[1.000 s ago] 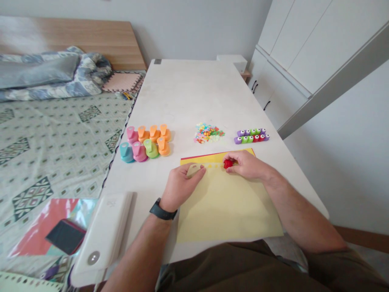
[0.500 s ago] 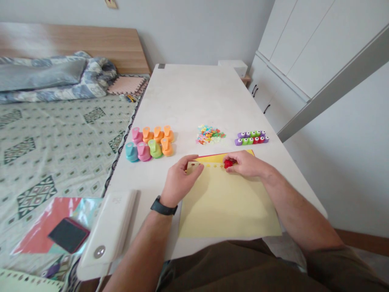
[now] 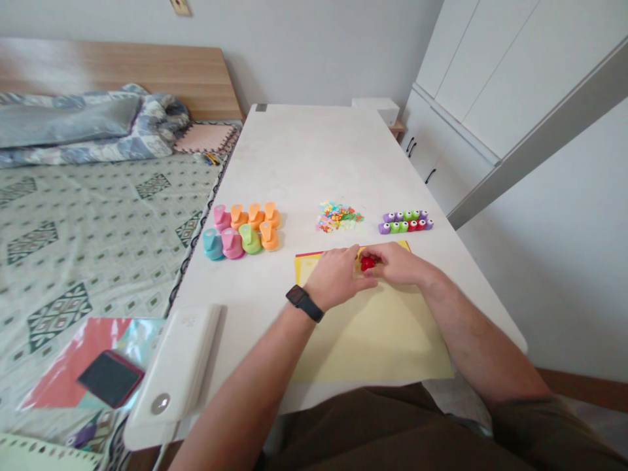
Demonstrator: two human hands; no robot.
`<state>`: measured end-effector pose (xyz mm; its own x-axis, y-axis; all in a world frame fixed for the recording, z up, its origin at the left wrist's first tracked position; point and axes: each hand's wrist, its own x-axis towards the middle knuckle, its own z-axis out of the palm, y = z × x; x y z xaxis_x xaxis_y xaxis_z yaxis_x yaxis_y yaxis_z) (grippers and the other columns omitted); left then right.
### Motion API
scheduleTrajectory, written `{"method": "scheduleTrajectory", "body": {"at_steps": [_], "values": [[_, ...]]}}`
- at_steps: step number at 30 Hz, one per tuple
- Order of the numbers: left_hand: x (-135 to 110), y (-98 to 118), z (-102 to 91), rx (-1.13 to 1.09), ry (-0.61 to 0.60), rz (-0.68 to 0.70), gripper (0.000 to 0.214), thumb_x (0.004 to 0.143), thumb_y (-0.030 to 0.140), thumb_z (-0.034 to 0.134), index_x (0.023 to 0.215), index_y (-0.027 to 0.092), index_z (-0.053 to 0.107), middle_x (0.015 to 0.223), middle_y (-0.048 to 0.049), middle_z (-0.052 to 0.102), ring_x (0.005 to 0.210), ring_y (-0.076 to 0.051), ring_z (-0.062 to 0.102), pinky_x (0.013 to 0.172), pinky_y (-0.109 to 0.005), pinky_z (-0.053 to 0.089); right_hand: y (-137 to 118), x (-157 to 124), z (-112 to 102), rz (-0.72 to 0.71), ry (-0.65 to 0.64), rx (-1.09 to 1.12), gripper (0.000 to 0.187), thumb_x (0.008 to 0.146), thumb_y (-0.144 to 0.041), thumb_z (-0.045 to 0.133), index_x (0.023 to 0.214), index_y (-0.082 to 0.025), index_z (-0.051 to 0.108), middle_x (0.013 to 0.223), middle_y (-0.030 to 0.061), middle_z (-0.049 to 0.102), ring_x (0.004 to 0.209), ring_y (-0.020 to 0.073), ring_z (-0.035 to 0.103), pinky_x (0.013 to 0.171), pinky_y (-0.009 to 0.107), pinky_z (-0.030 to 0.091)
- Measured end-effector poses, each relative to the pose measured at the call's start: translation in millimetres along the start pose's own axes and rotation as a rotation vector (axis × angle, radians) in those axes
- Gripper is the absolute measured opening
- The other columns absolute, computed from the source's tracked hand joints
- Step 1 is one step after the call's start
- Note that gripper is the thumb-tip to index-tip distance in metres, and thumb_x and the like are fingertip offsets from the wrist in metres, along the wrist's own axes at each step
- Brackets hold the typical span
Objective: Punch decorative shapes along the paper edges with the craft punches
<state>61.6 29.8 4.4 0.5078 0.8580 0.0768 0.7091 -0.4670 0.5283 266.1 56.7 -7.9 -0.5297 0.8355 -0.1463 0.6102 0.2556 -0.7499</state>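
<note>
My right hand (image 3: 398, 263) grips a small red craft punch (image 3: 367, 263) at the top edge of a pale yellow sheet of paper (image 3: 377, 333). My left hand (image 3: 338, 278) is just left of the punch, its thumb and fingers stretched out and apart, over the paper's upper part. Whether its fingertips touch the punch I cannot tell. Beneath the pale sheet, a deeper yellow sheet (image 3: 299, 267) and a thin red edge show along the top. Most of the punched row near the top edge is hidden by my left hand.
Beyond the paper lies a heap of colourful paper cutouts (image 3: 339, 217). Large punches (image 3: 251, 239) stand in two rows at left, small punches (image 3: 407, 222) at right. A white device (image 3: 179, 366) lies at the table's left edge, near a dark phone-like object (image 3: 110, 379) on the bed.
My left hand has moved right from the paper's top left corner to beside the red punch. My right hand has stayed in place with the punch.
</note>
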Motion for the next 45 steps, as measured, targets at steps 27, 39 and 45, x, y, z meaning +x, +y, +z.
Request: {"method": "scheduleTrajectory", "body": {"at_steps": [27,39,45], "values": [[16.7,-13.8,9.4,-0.100,-0.069,0.018,0.042,0.080,0.053,0.077,0.106,0.021,0.070,0.103,-0.0097,0.076,0.097,-0.028,0.071,0.084,-0.036,0.054,-5.1,-3.0,3.7,-0.015,0.044,-0.034,0.024,0.075,-0.011,0.066,0.097,-0.019,0.071,0.091,0.0025,0.074,0.078,0.0179,0.063,0.070,0.028,0.044],[3.3,-24.1,6.3,0.046,0.001,-0.013,0.064,0.079,0.062,0.076,0.126,0.020,0.063,0.108,-0.0107,0.075,0.101,-0.030,0.070,0.089,-0.039,0.052,-4.4,-6.6,4.9,-0.016,0.069,0.023,0.027,0.084,-0.025,0.069,0.111,-0.019,0.070,0.099,0.0060,0.074,0.086,0.0198,0.066,0.079,0.032,0.049],[-3.6,-23.5,-2.0,0.142,-0.026,-0.022,0.020,0.099,0.033,0.055,0.102,0.019,0.070,0.100,-0.0098,0.076,0.095,-0.026,0.070,0.086,-0.037,0.050,-6.1,-8.0,1.4,-0.049,0.115,0.058,0.026,0.087,-0.026,0.068,0.112,-0.020,0.070,0.105,0.0061,0.075,0.096,0.0215,0.067,0.088,0.034,0.049]]}}
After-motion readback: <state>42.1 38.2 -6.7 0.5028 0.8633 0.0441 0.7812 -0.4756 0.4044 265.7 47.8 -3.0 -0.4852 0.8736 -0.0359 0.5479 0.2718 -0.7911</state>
